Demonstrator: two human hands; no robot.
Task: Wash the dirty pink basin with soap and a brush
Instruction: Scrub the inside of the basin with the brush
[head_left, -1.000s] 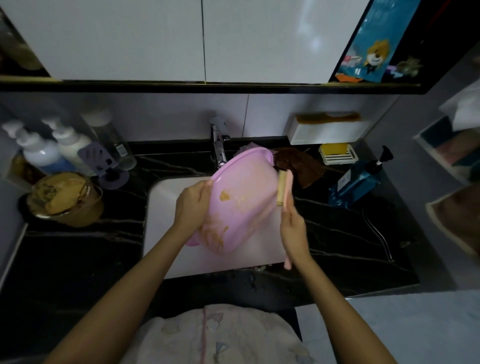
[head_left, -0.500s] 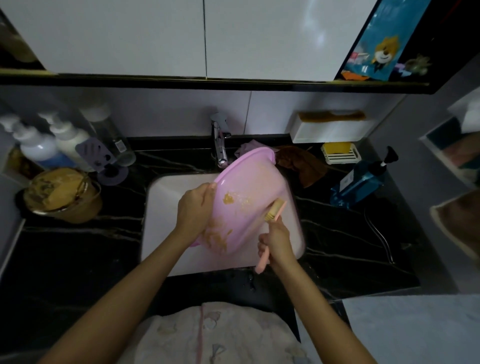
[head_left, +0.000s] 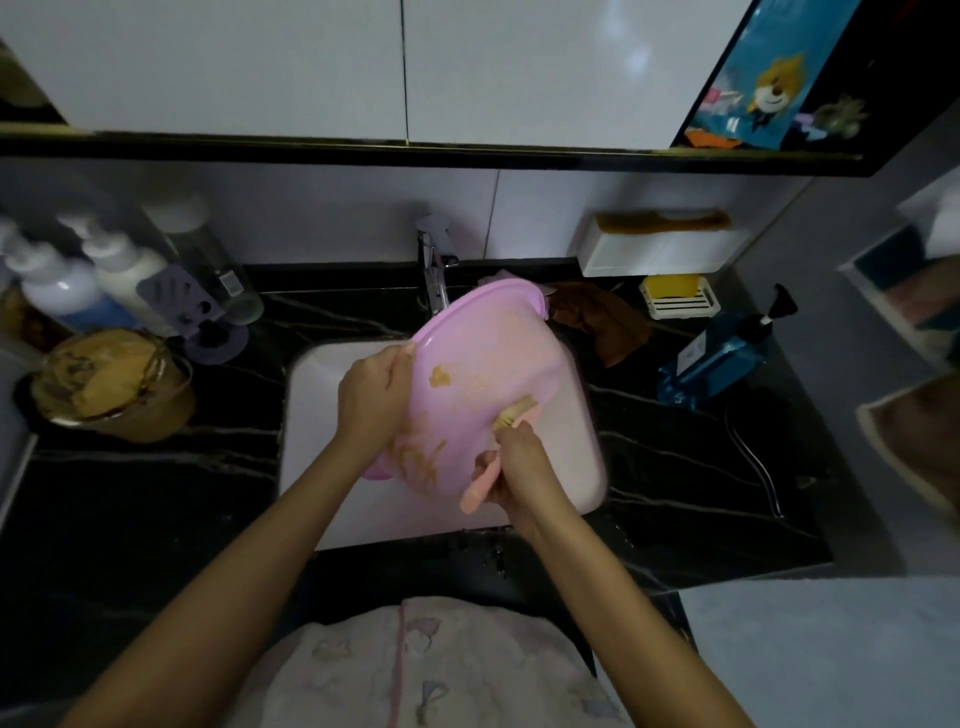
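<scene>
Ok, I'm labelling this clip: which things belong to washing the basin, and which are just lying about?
In the job: pink basin, gripped by the left hand; brush, in the right hand; sink; yellow bar in its dish, possibly the soap.

Lying about: brown cloth; blue pump bottle; white pump bottles; brown-filled bowl; comb.

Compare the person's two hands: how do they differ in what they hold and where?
The left hand grips the rim of the pink basin; the right hand grips the brush handle. The left hand sits farther out, the right hand nearer the person. Both are over the sink.
</scene>
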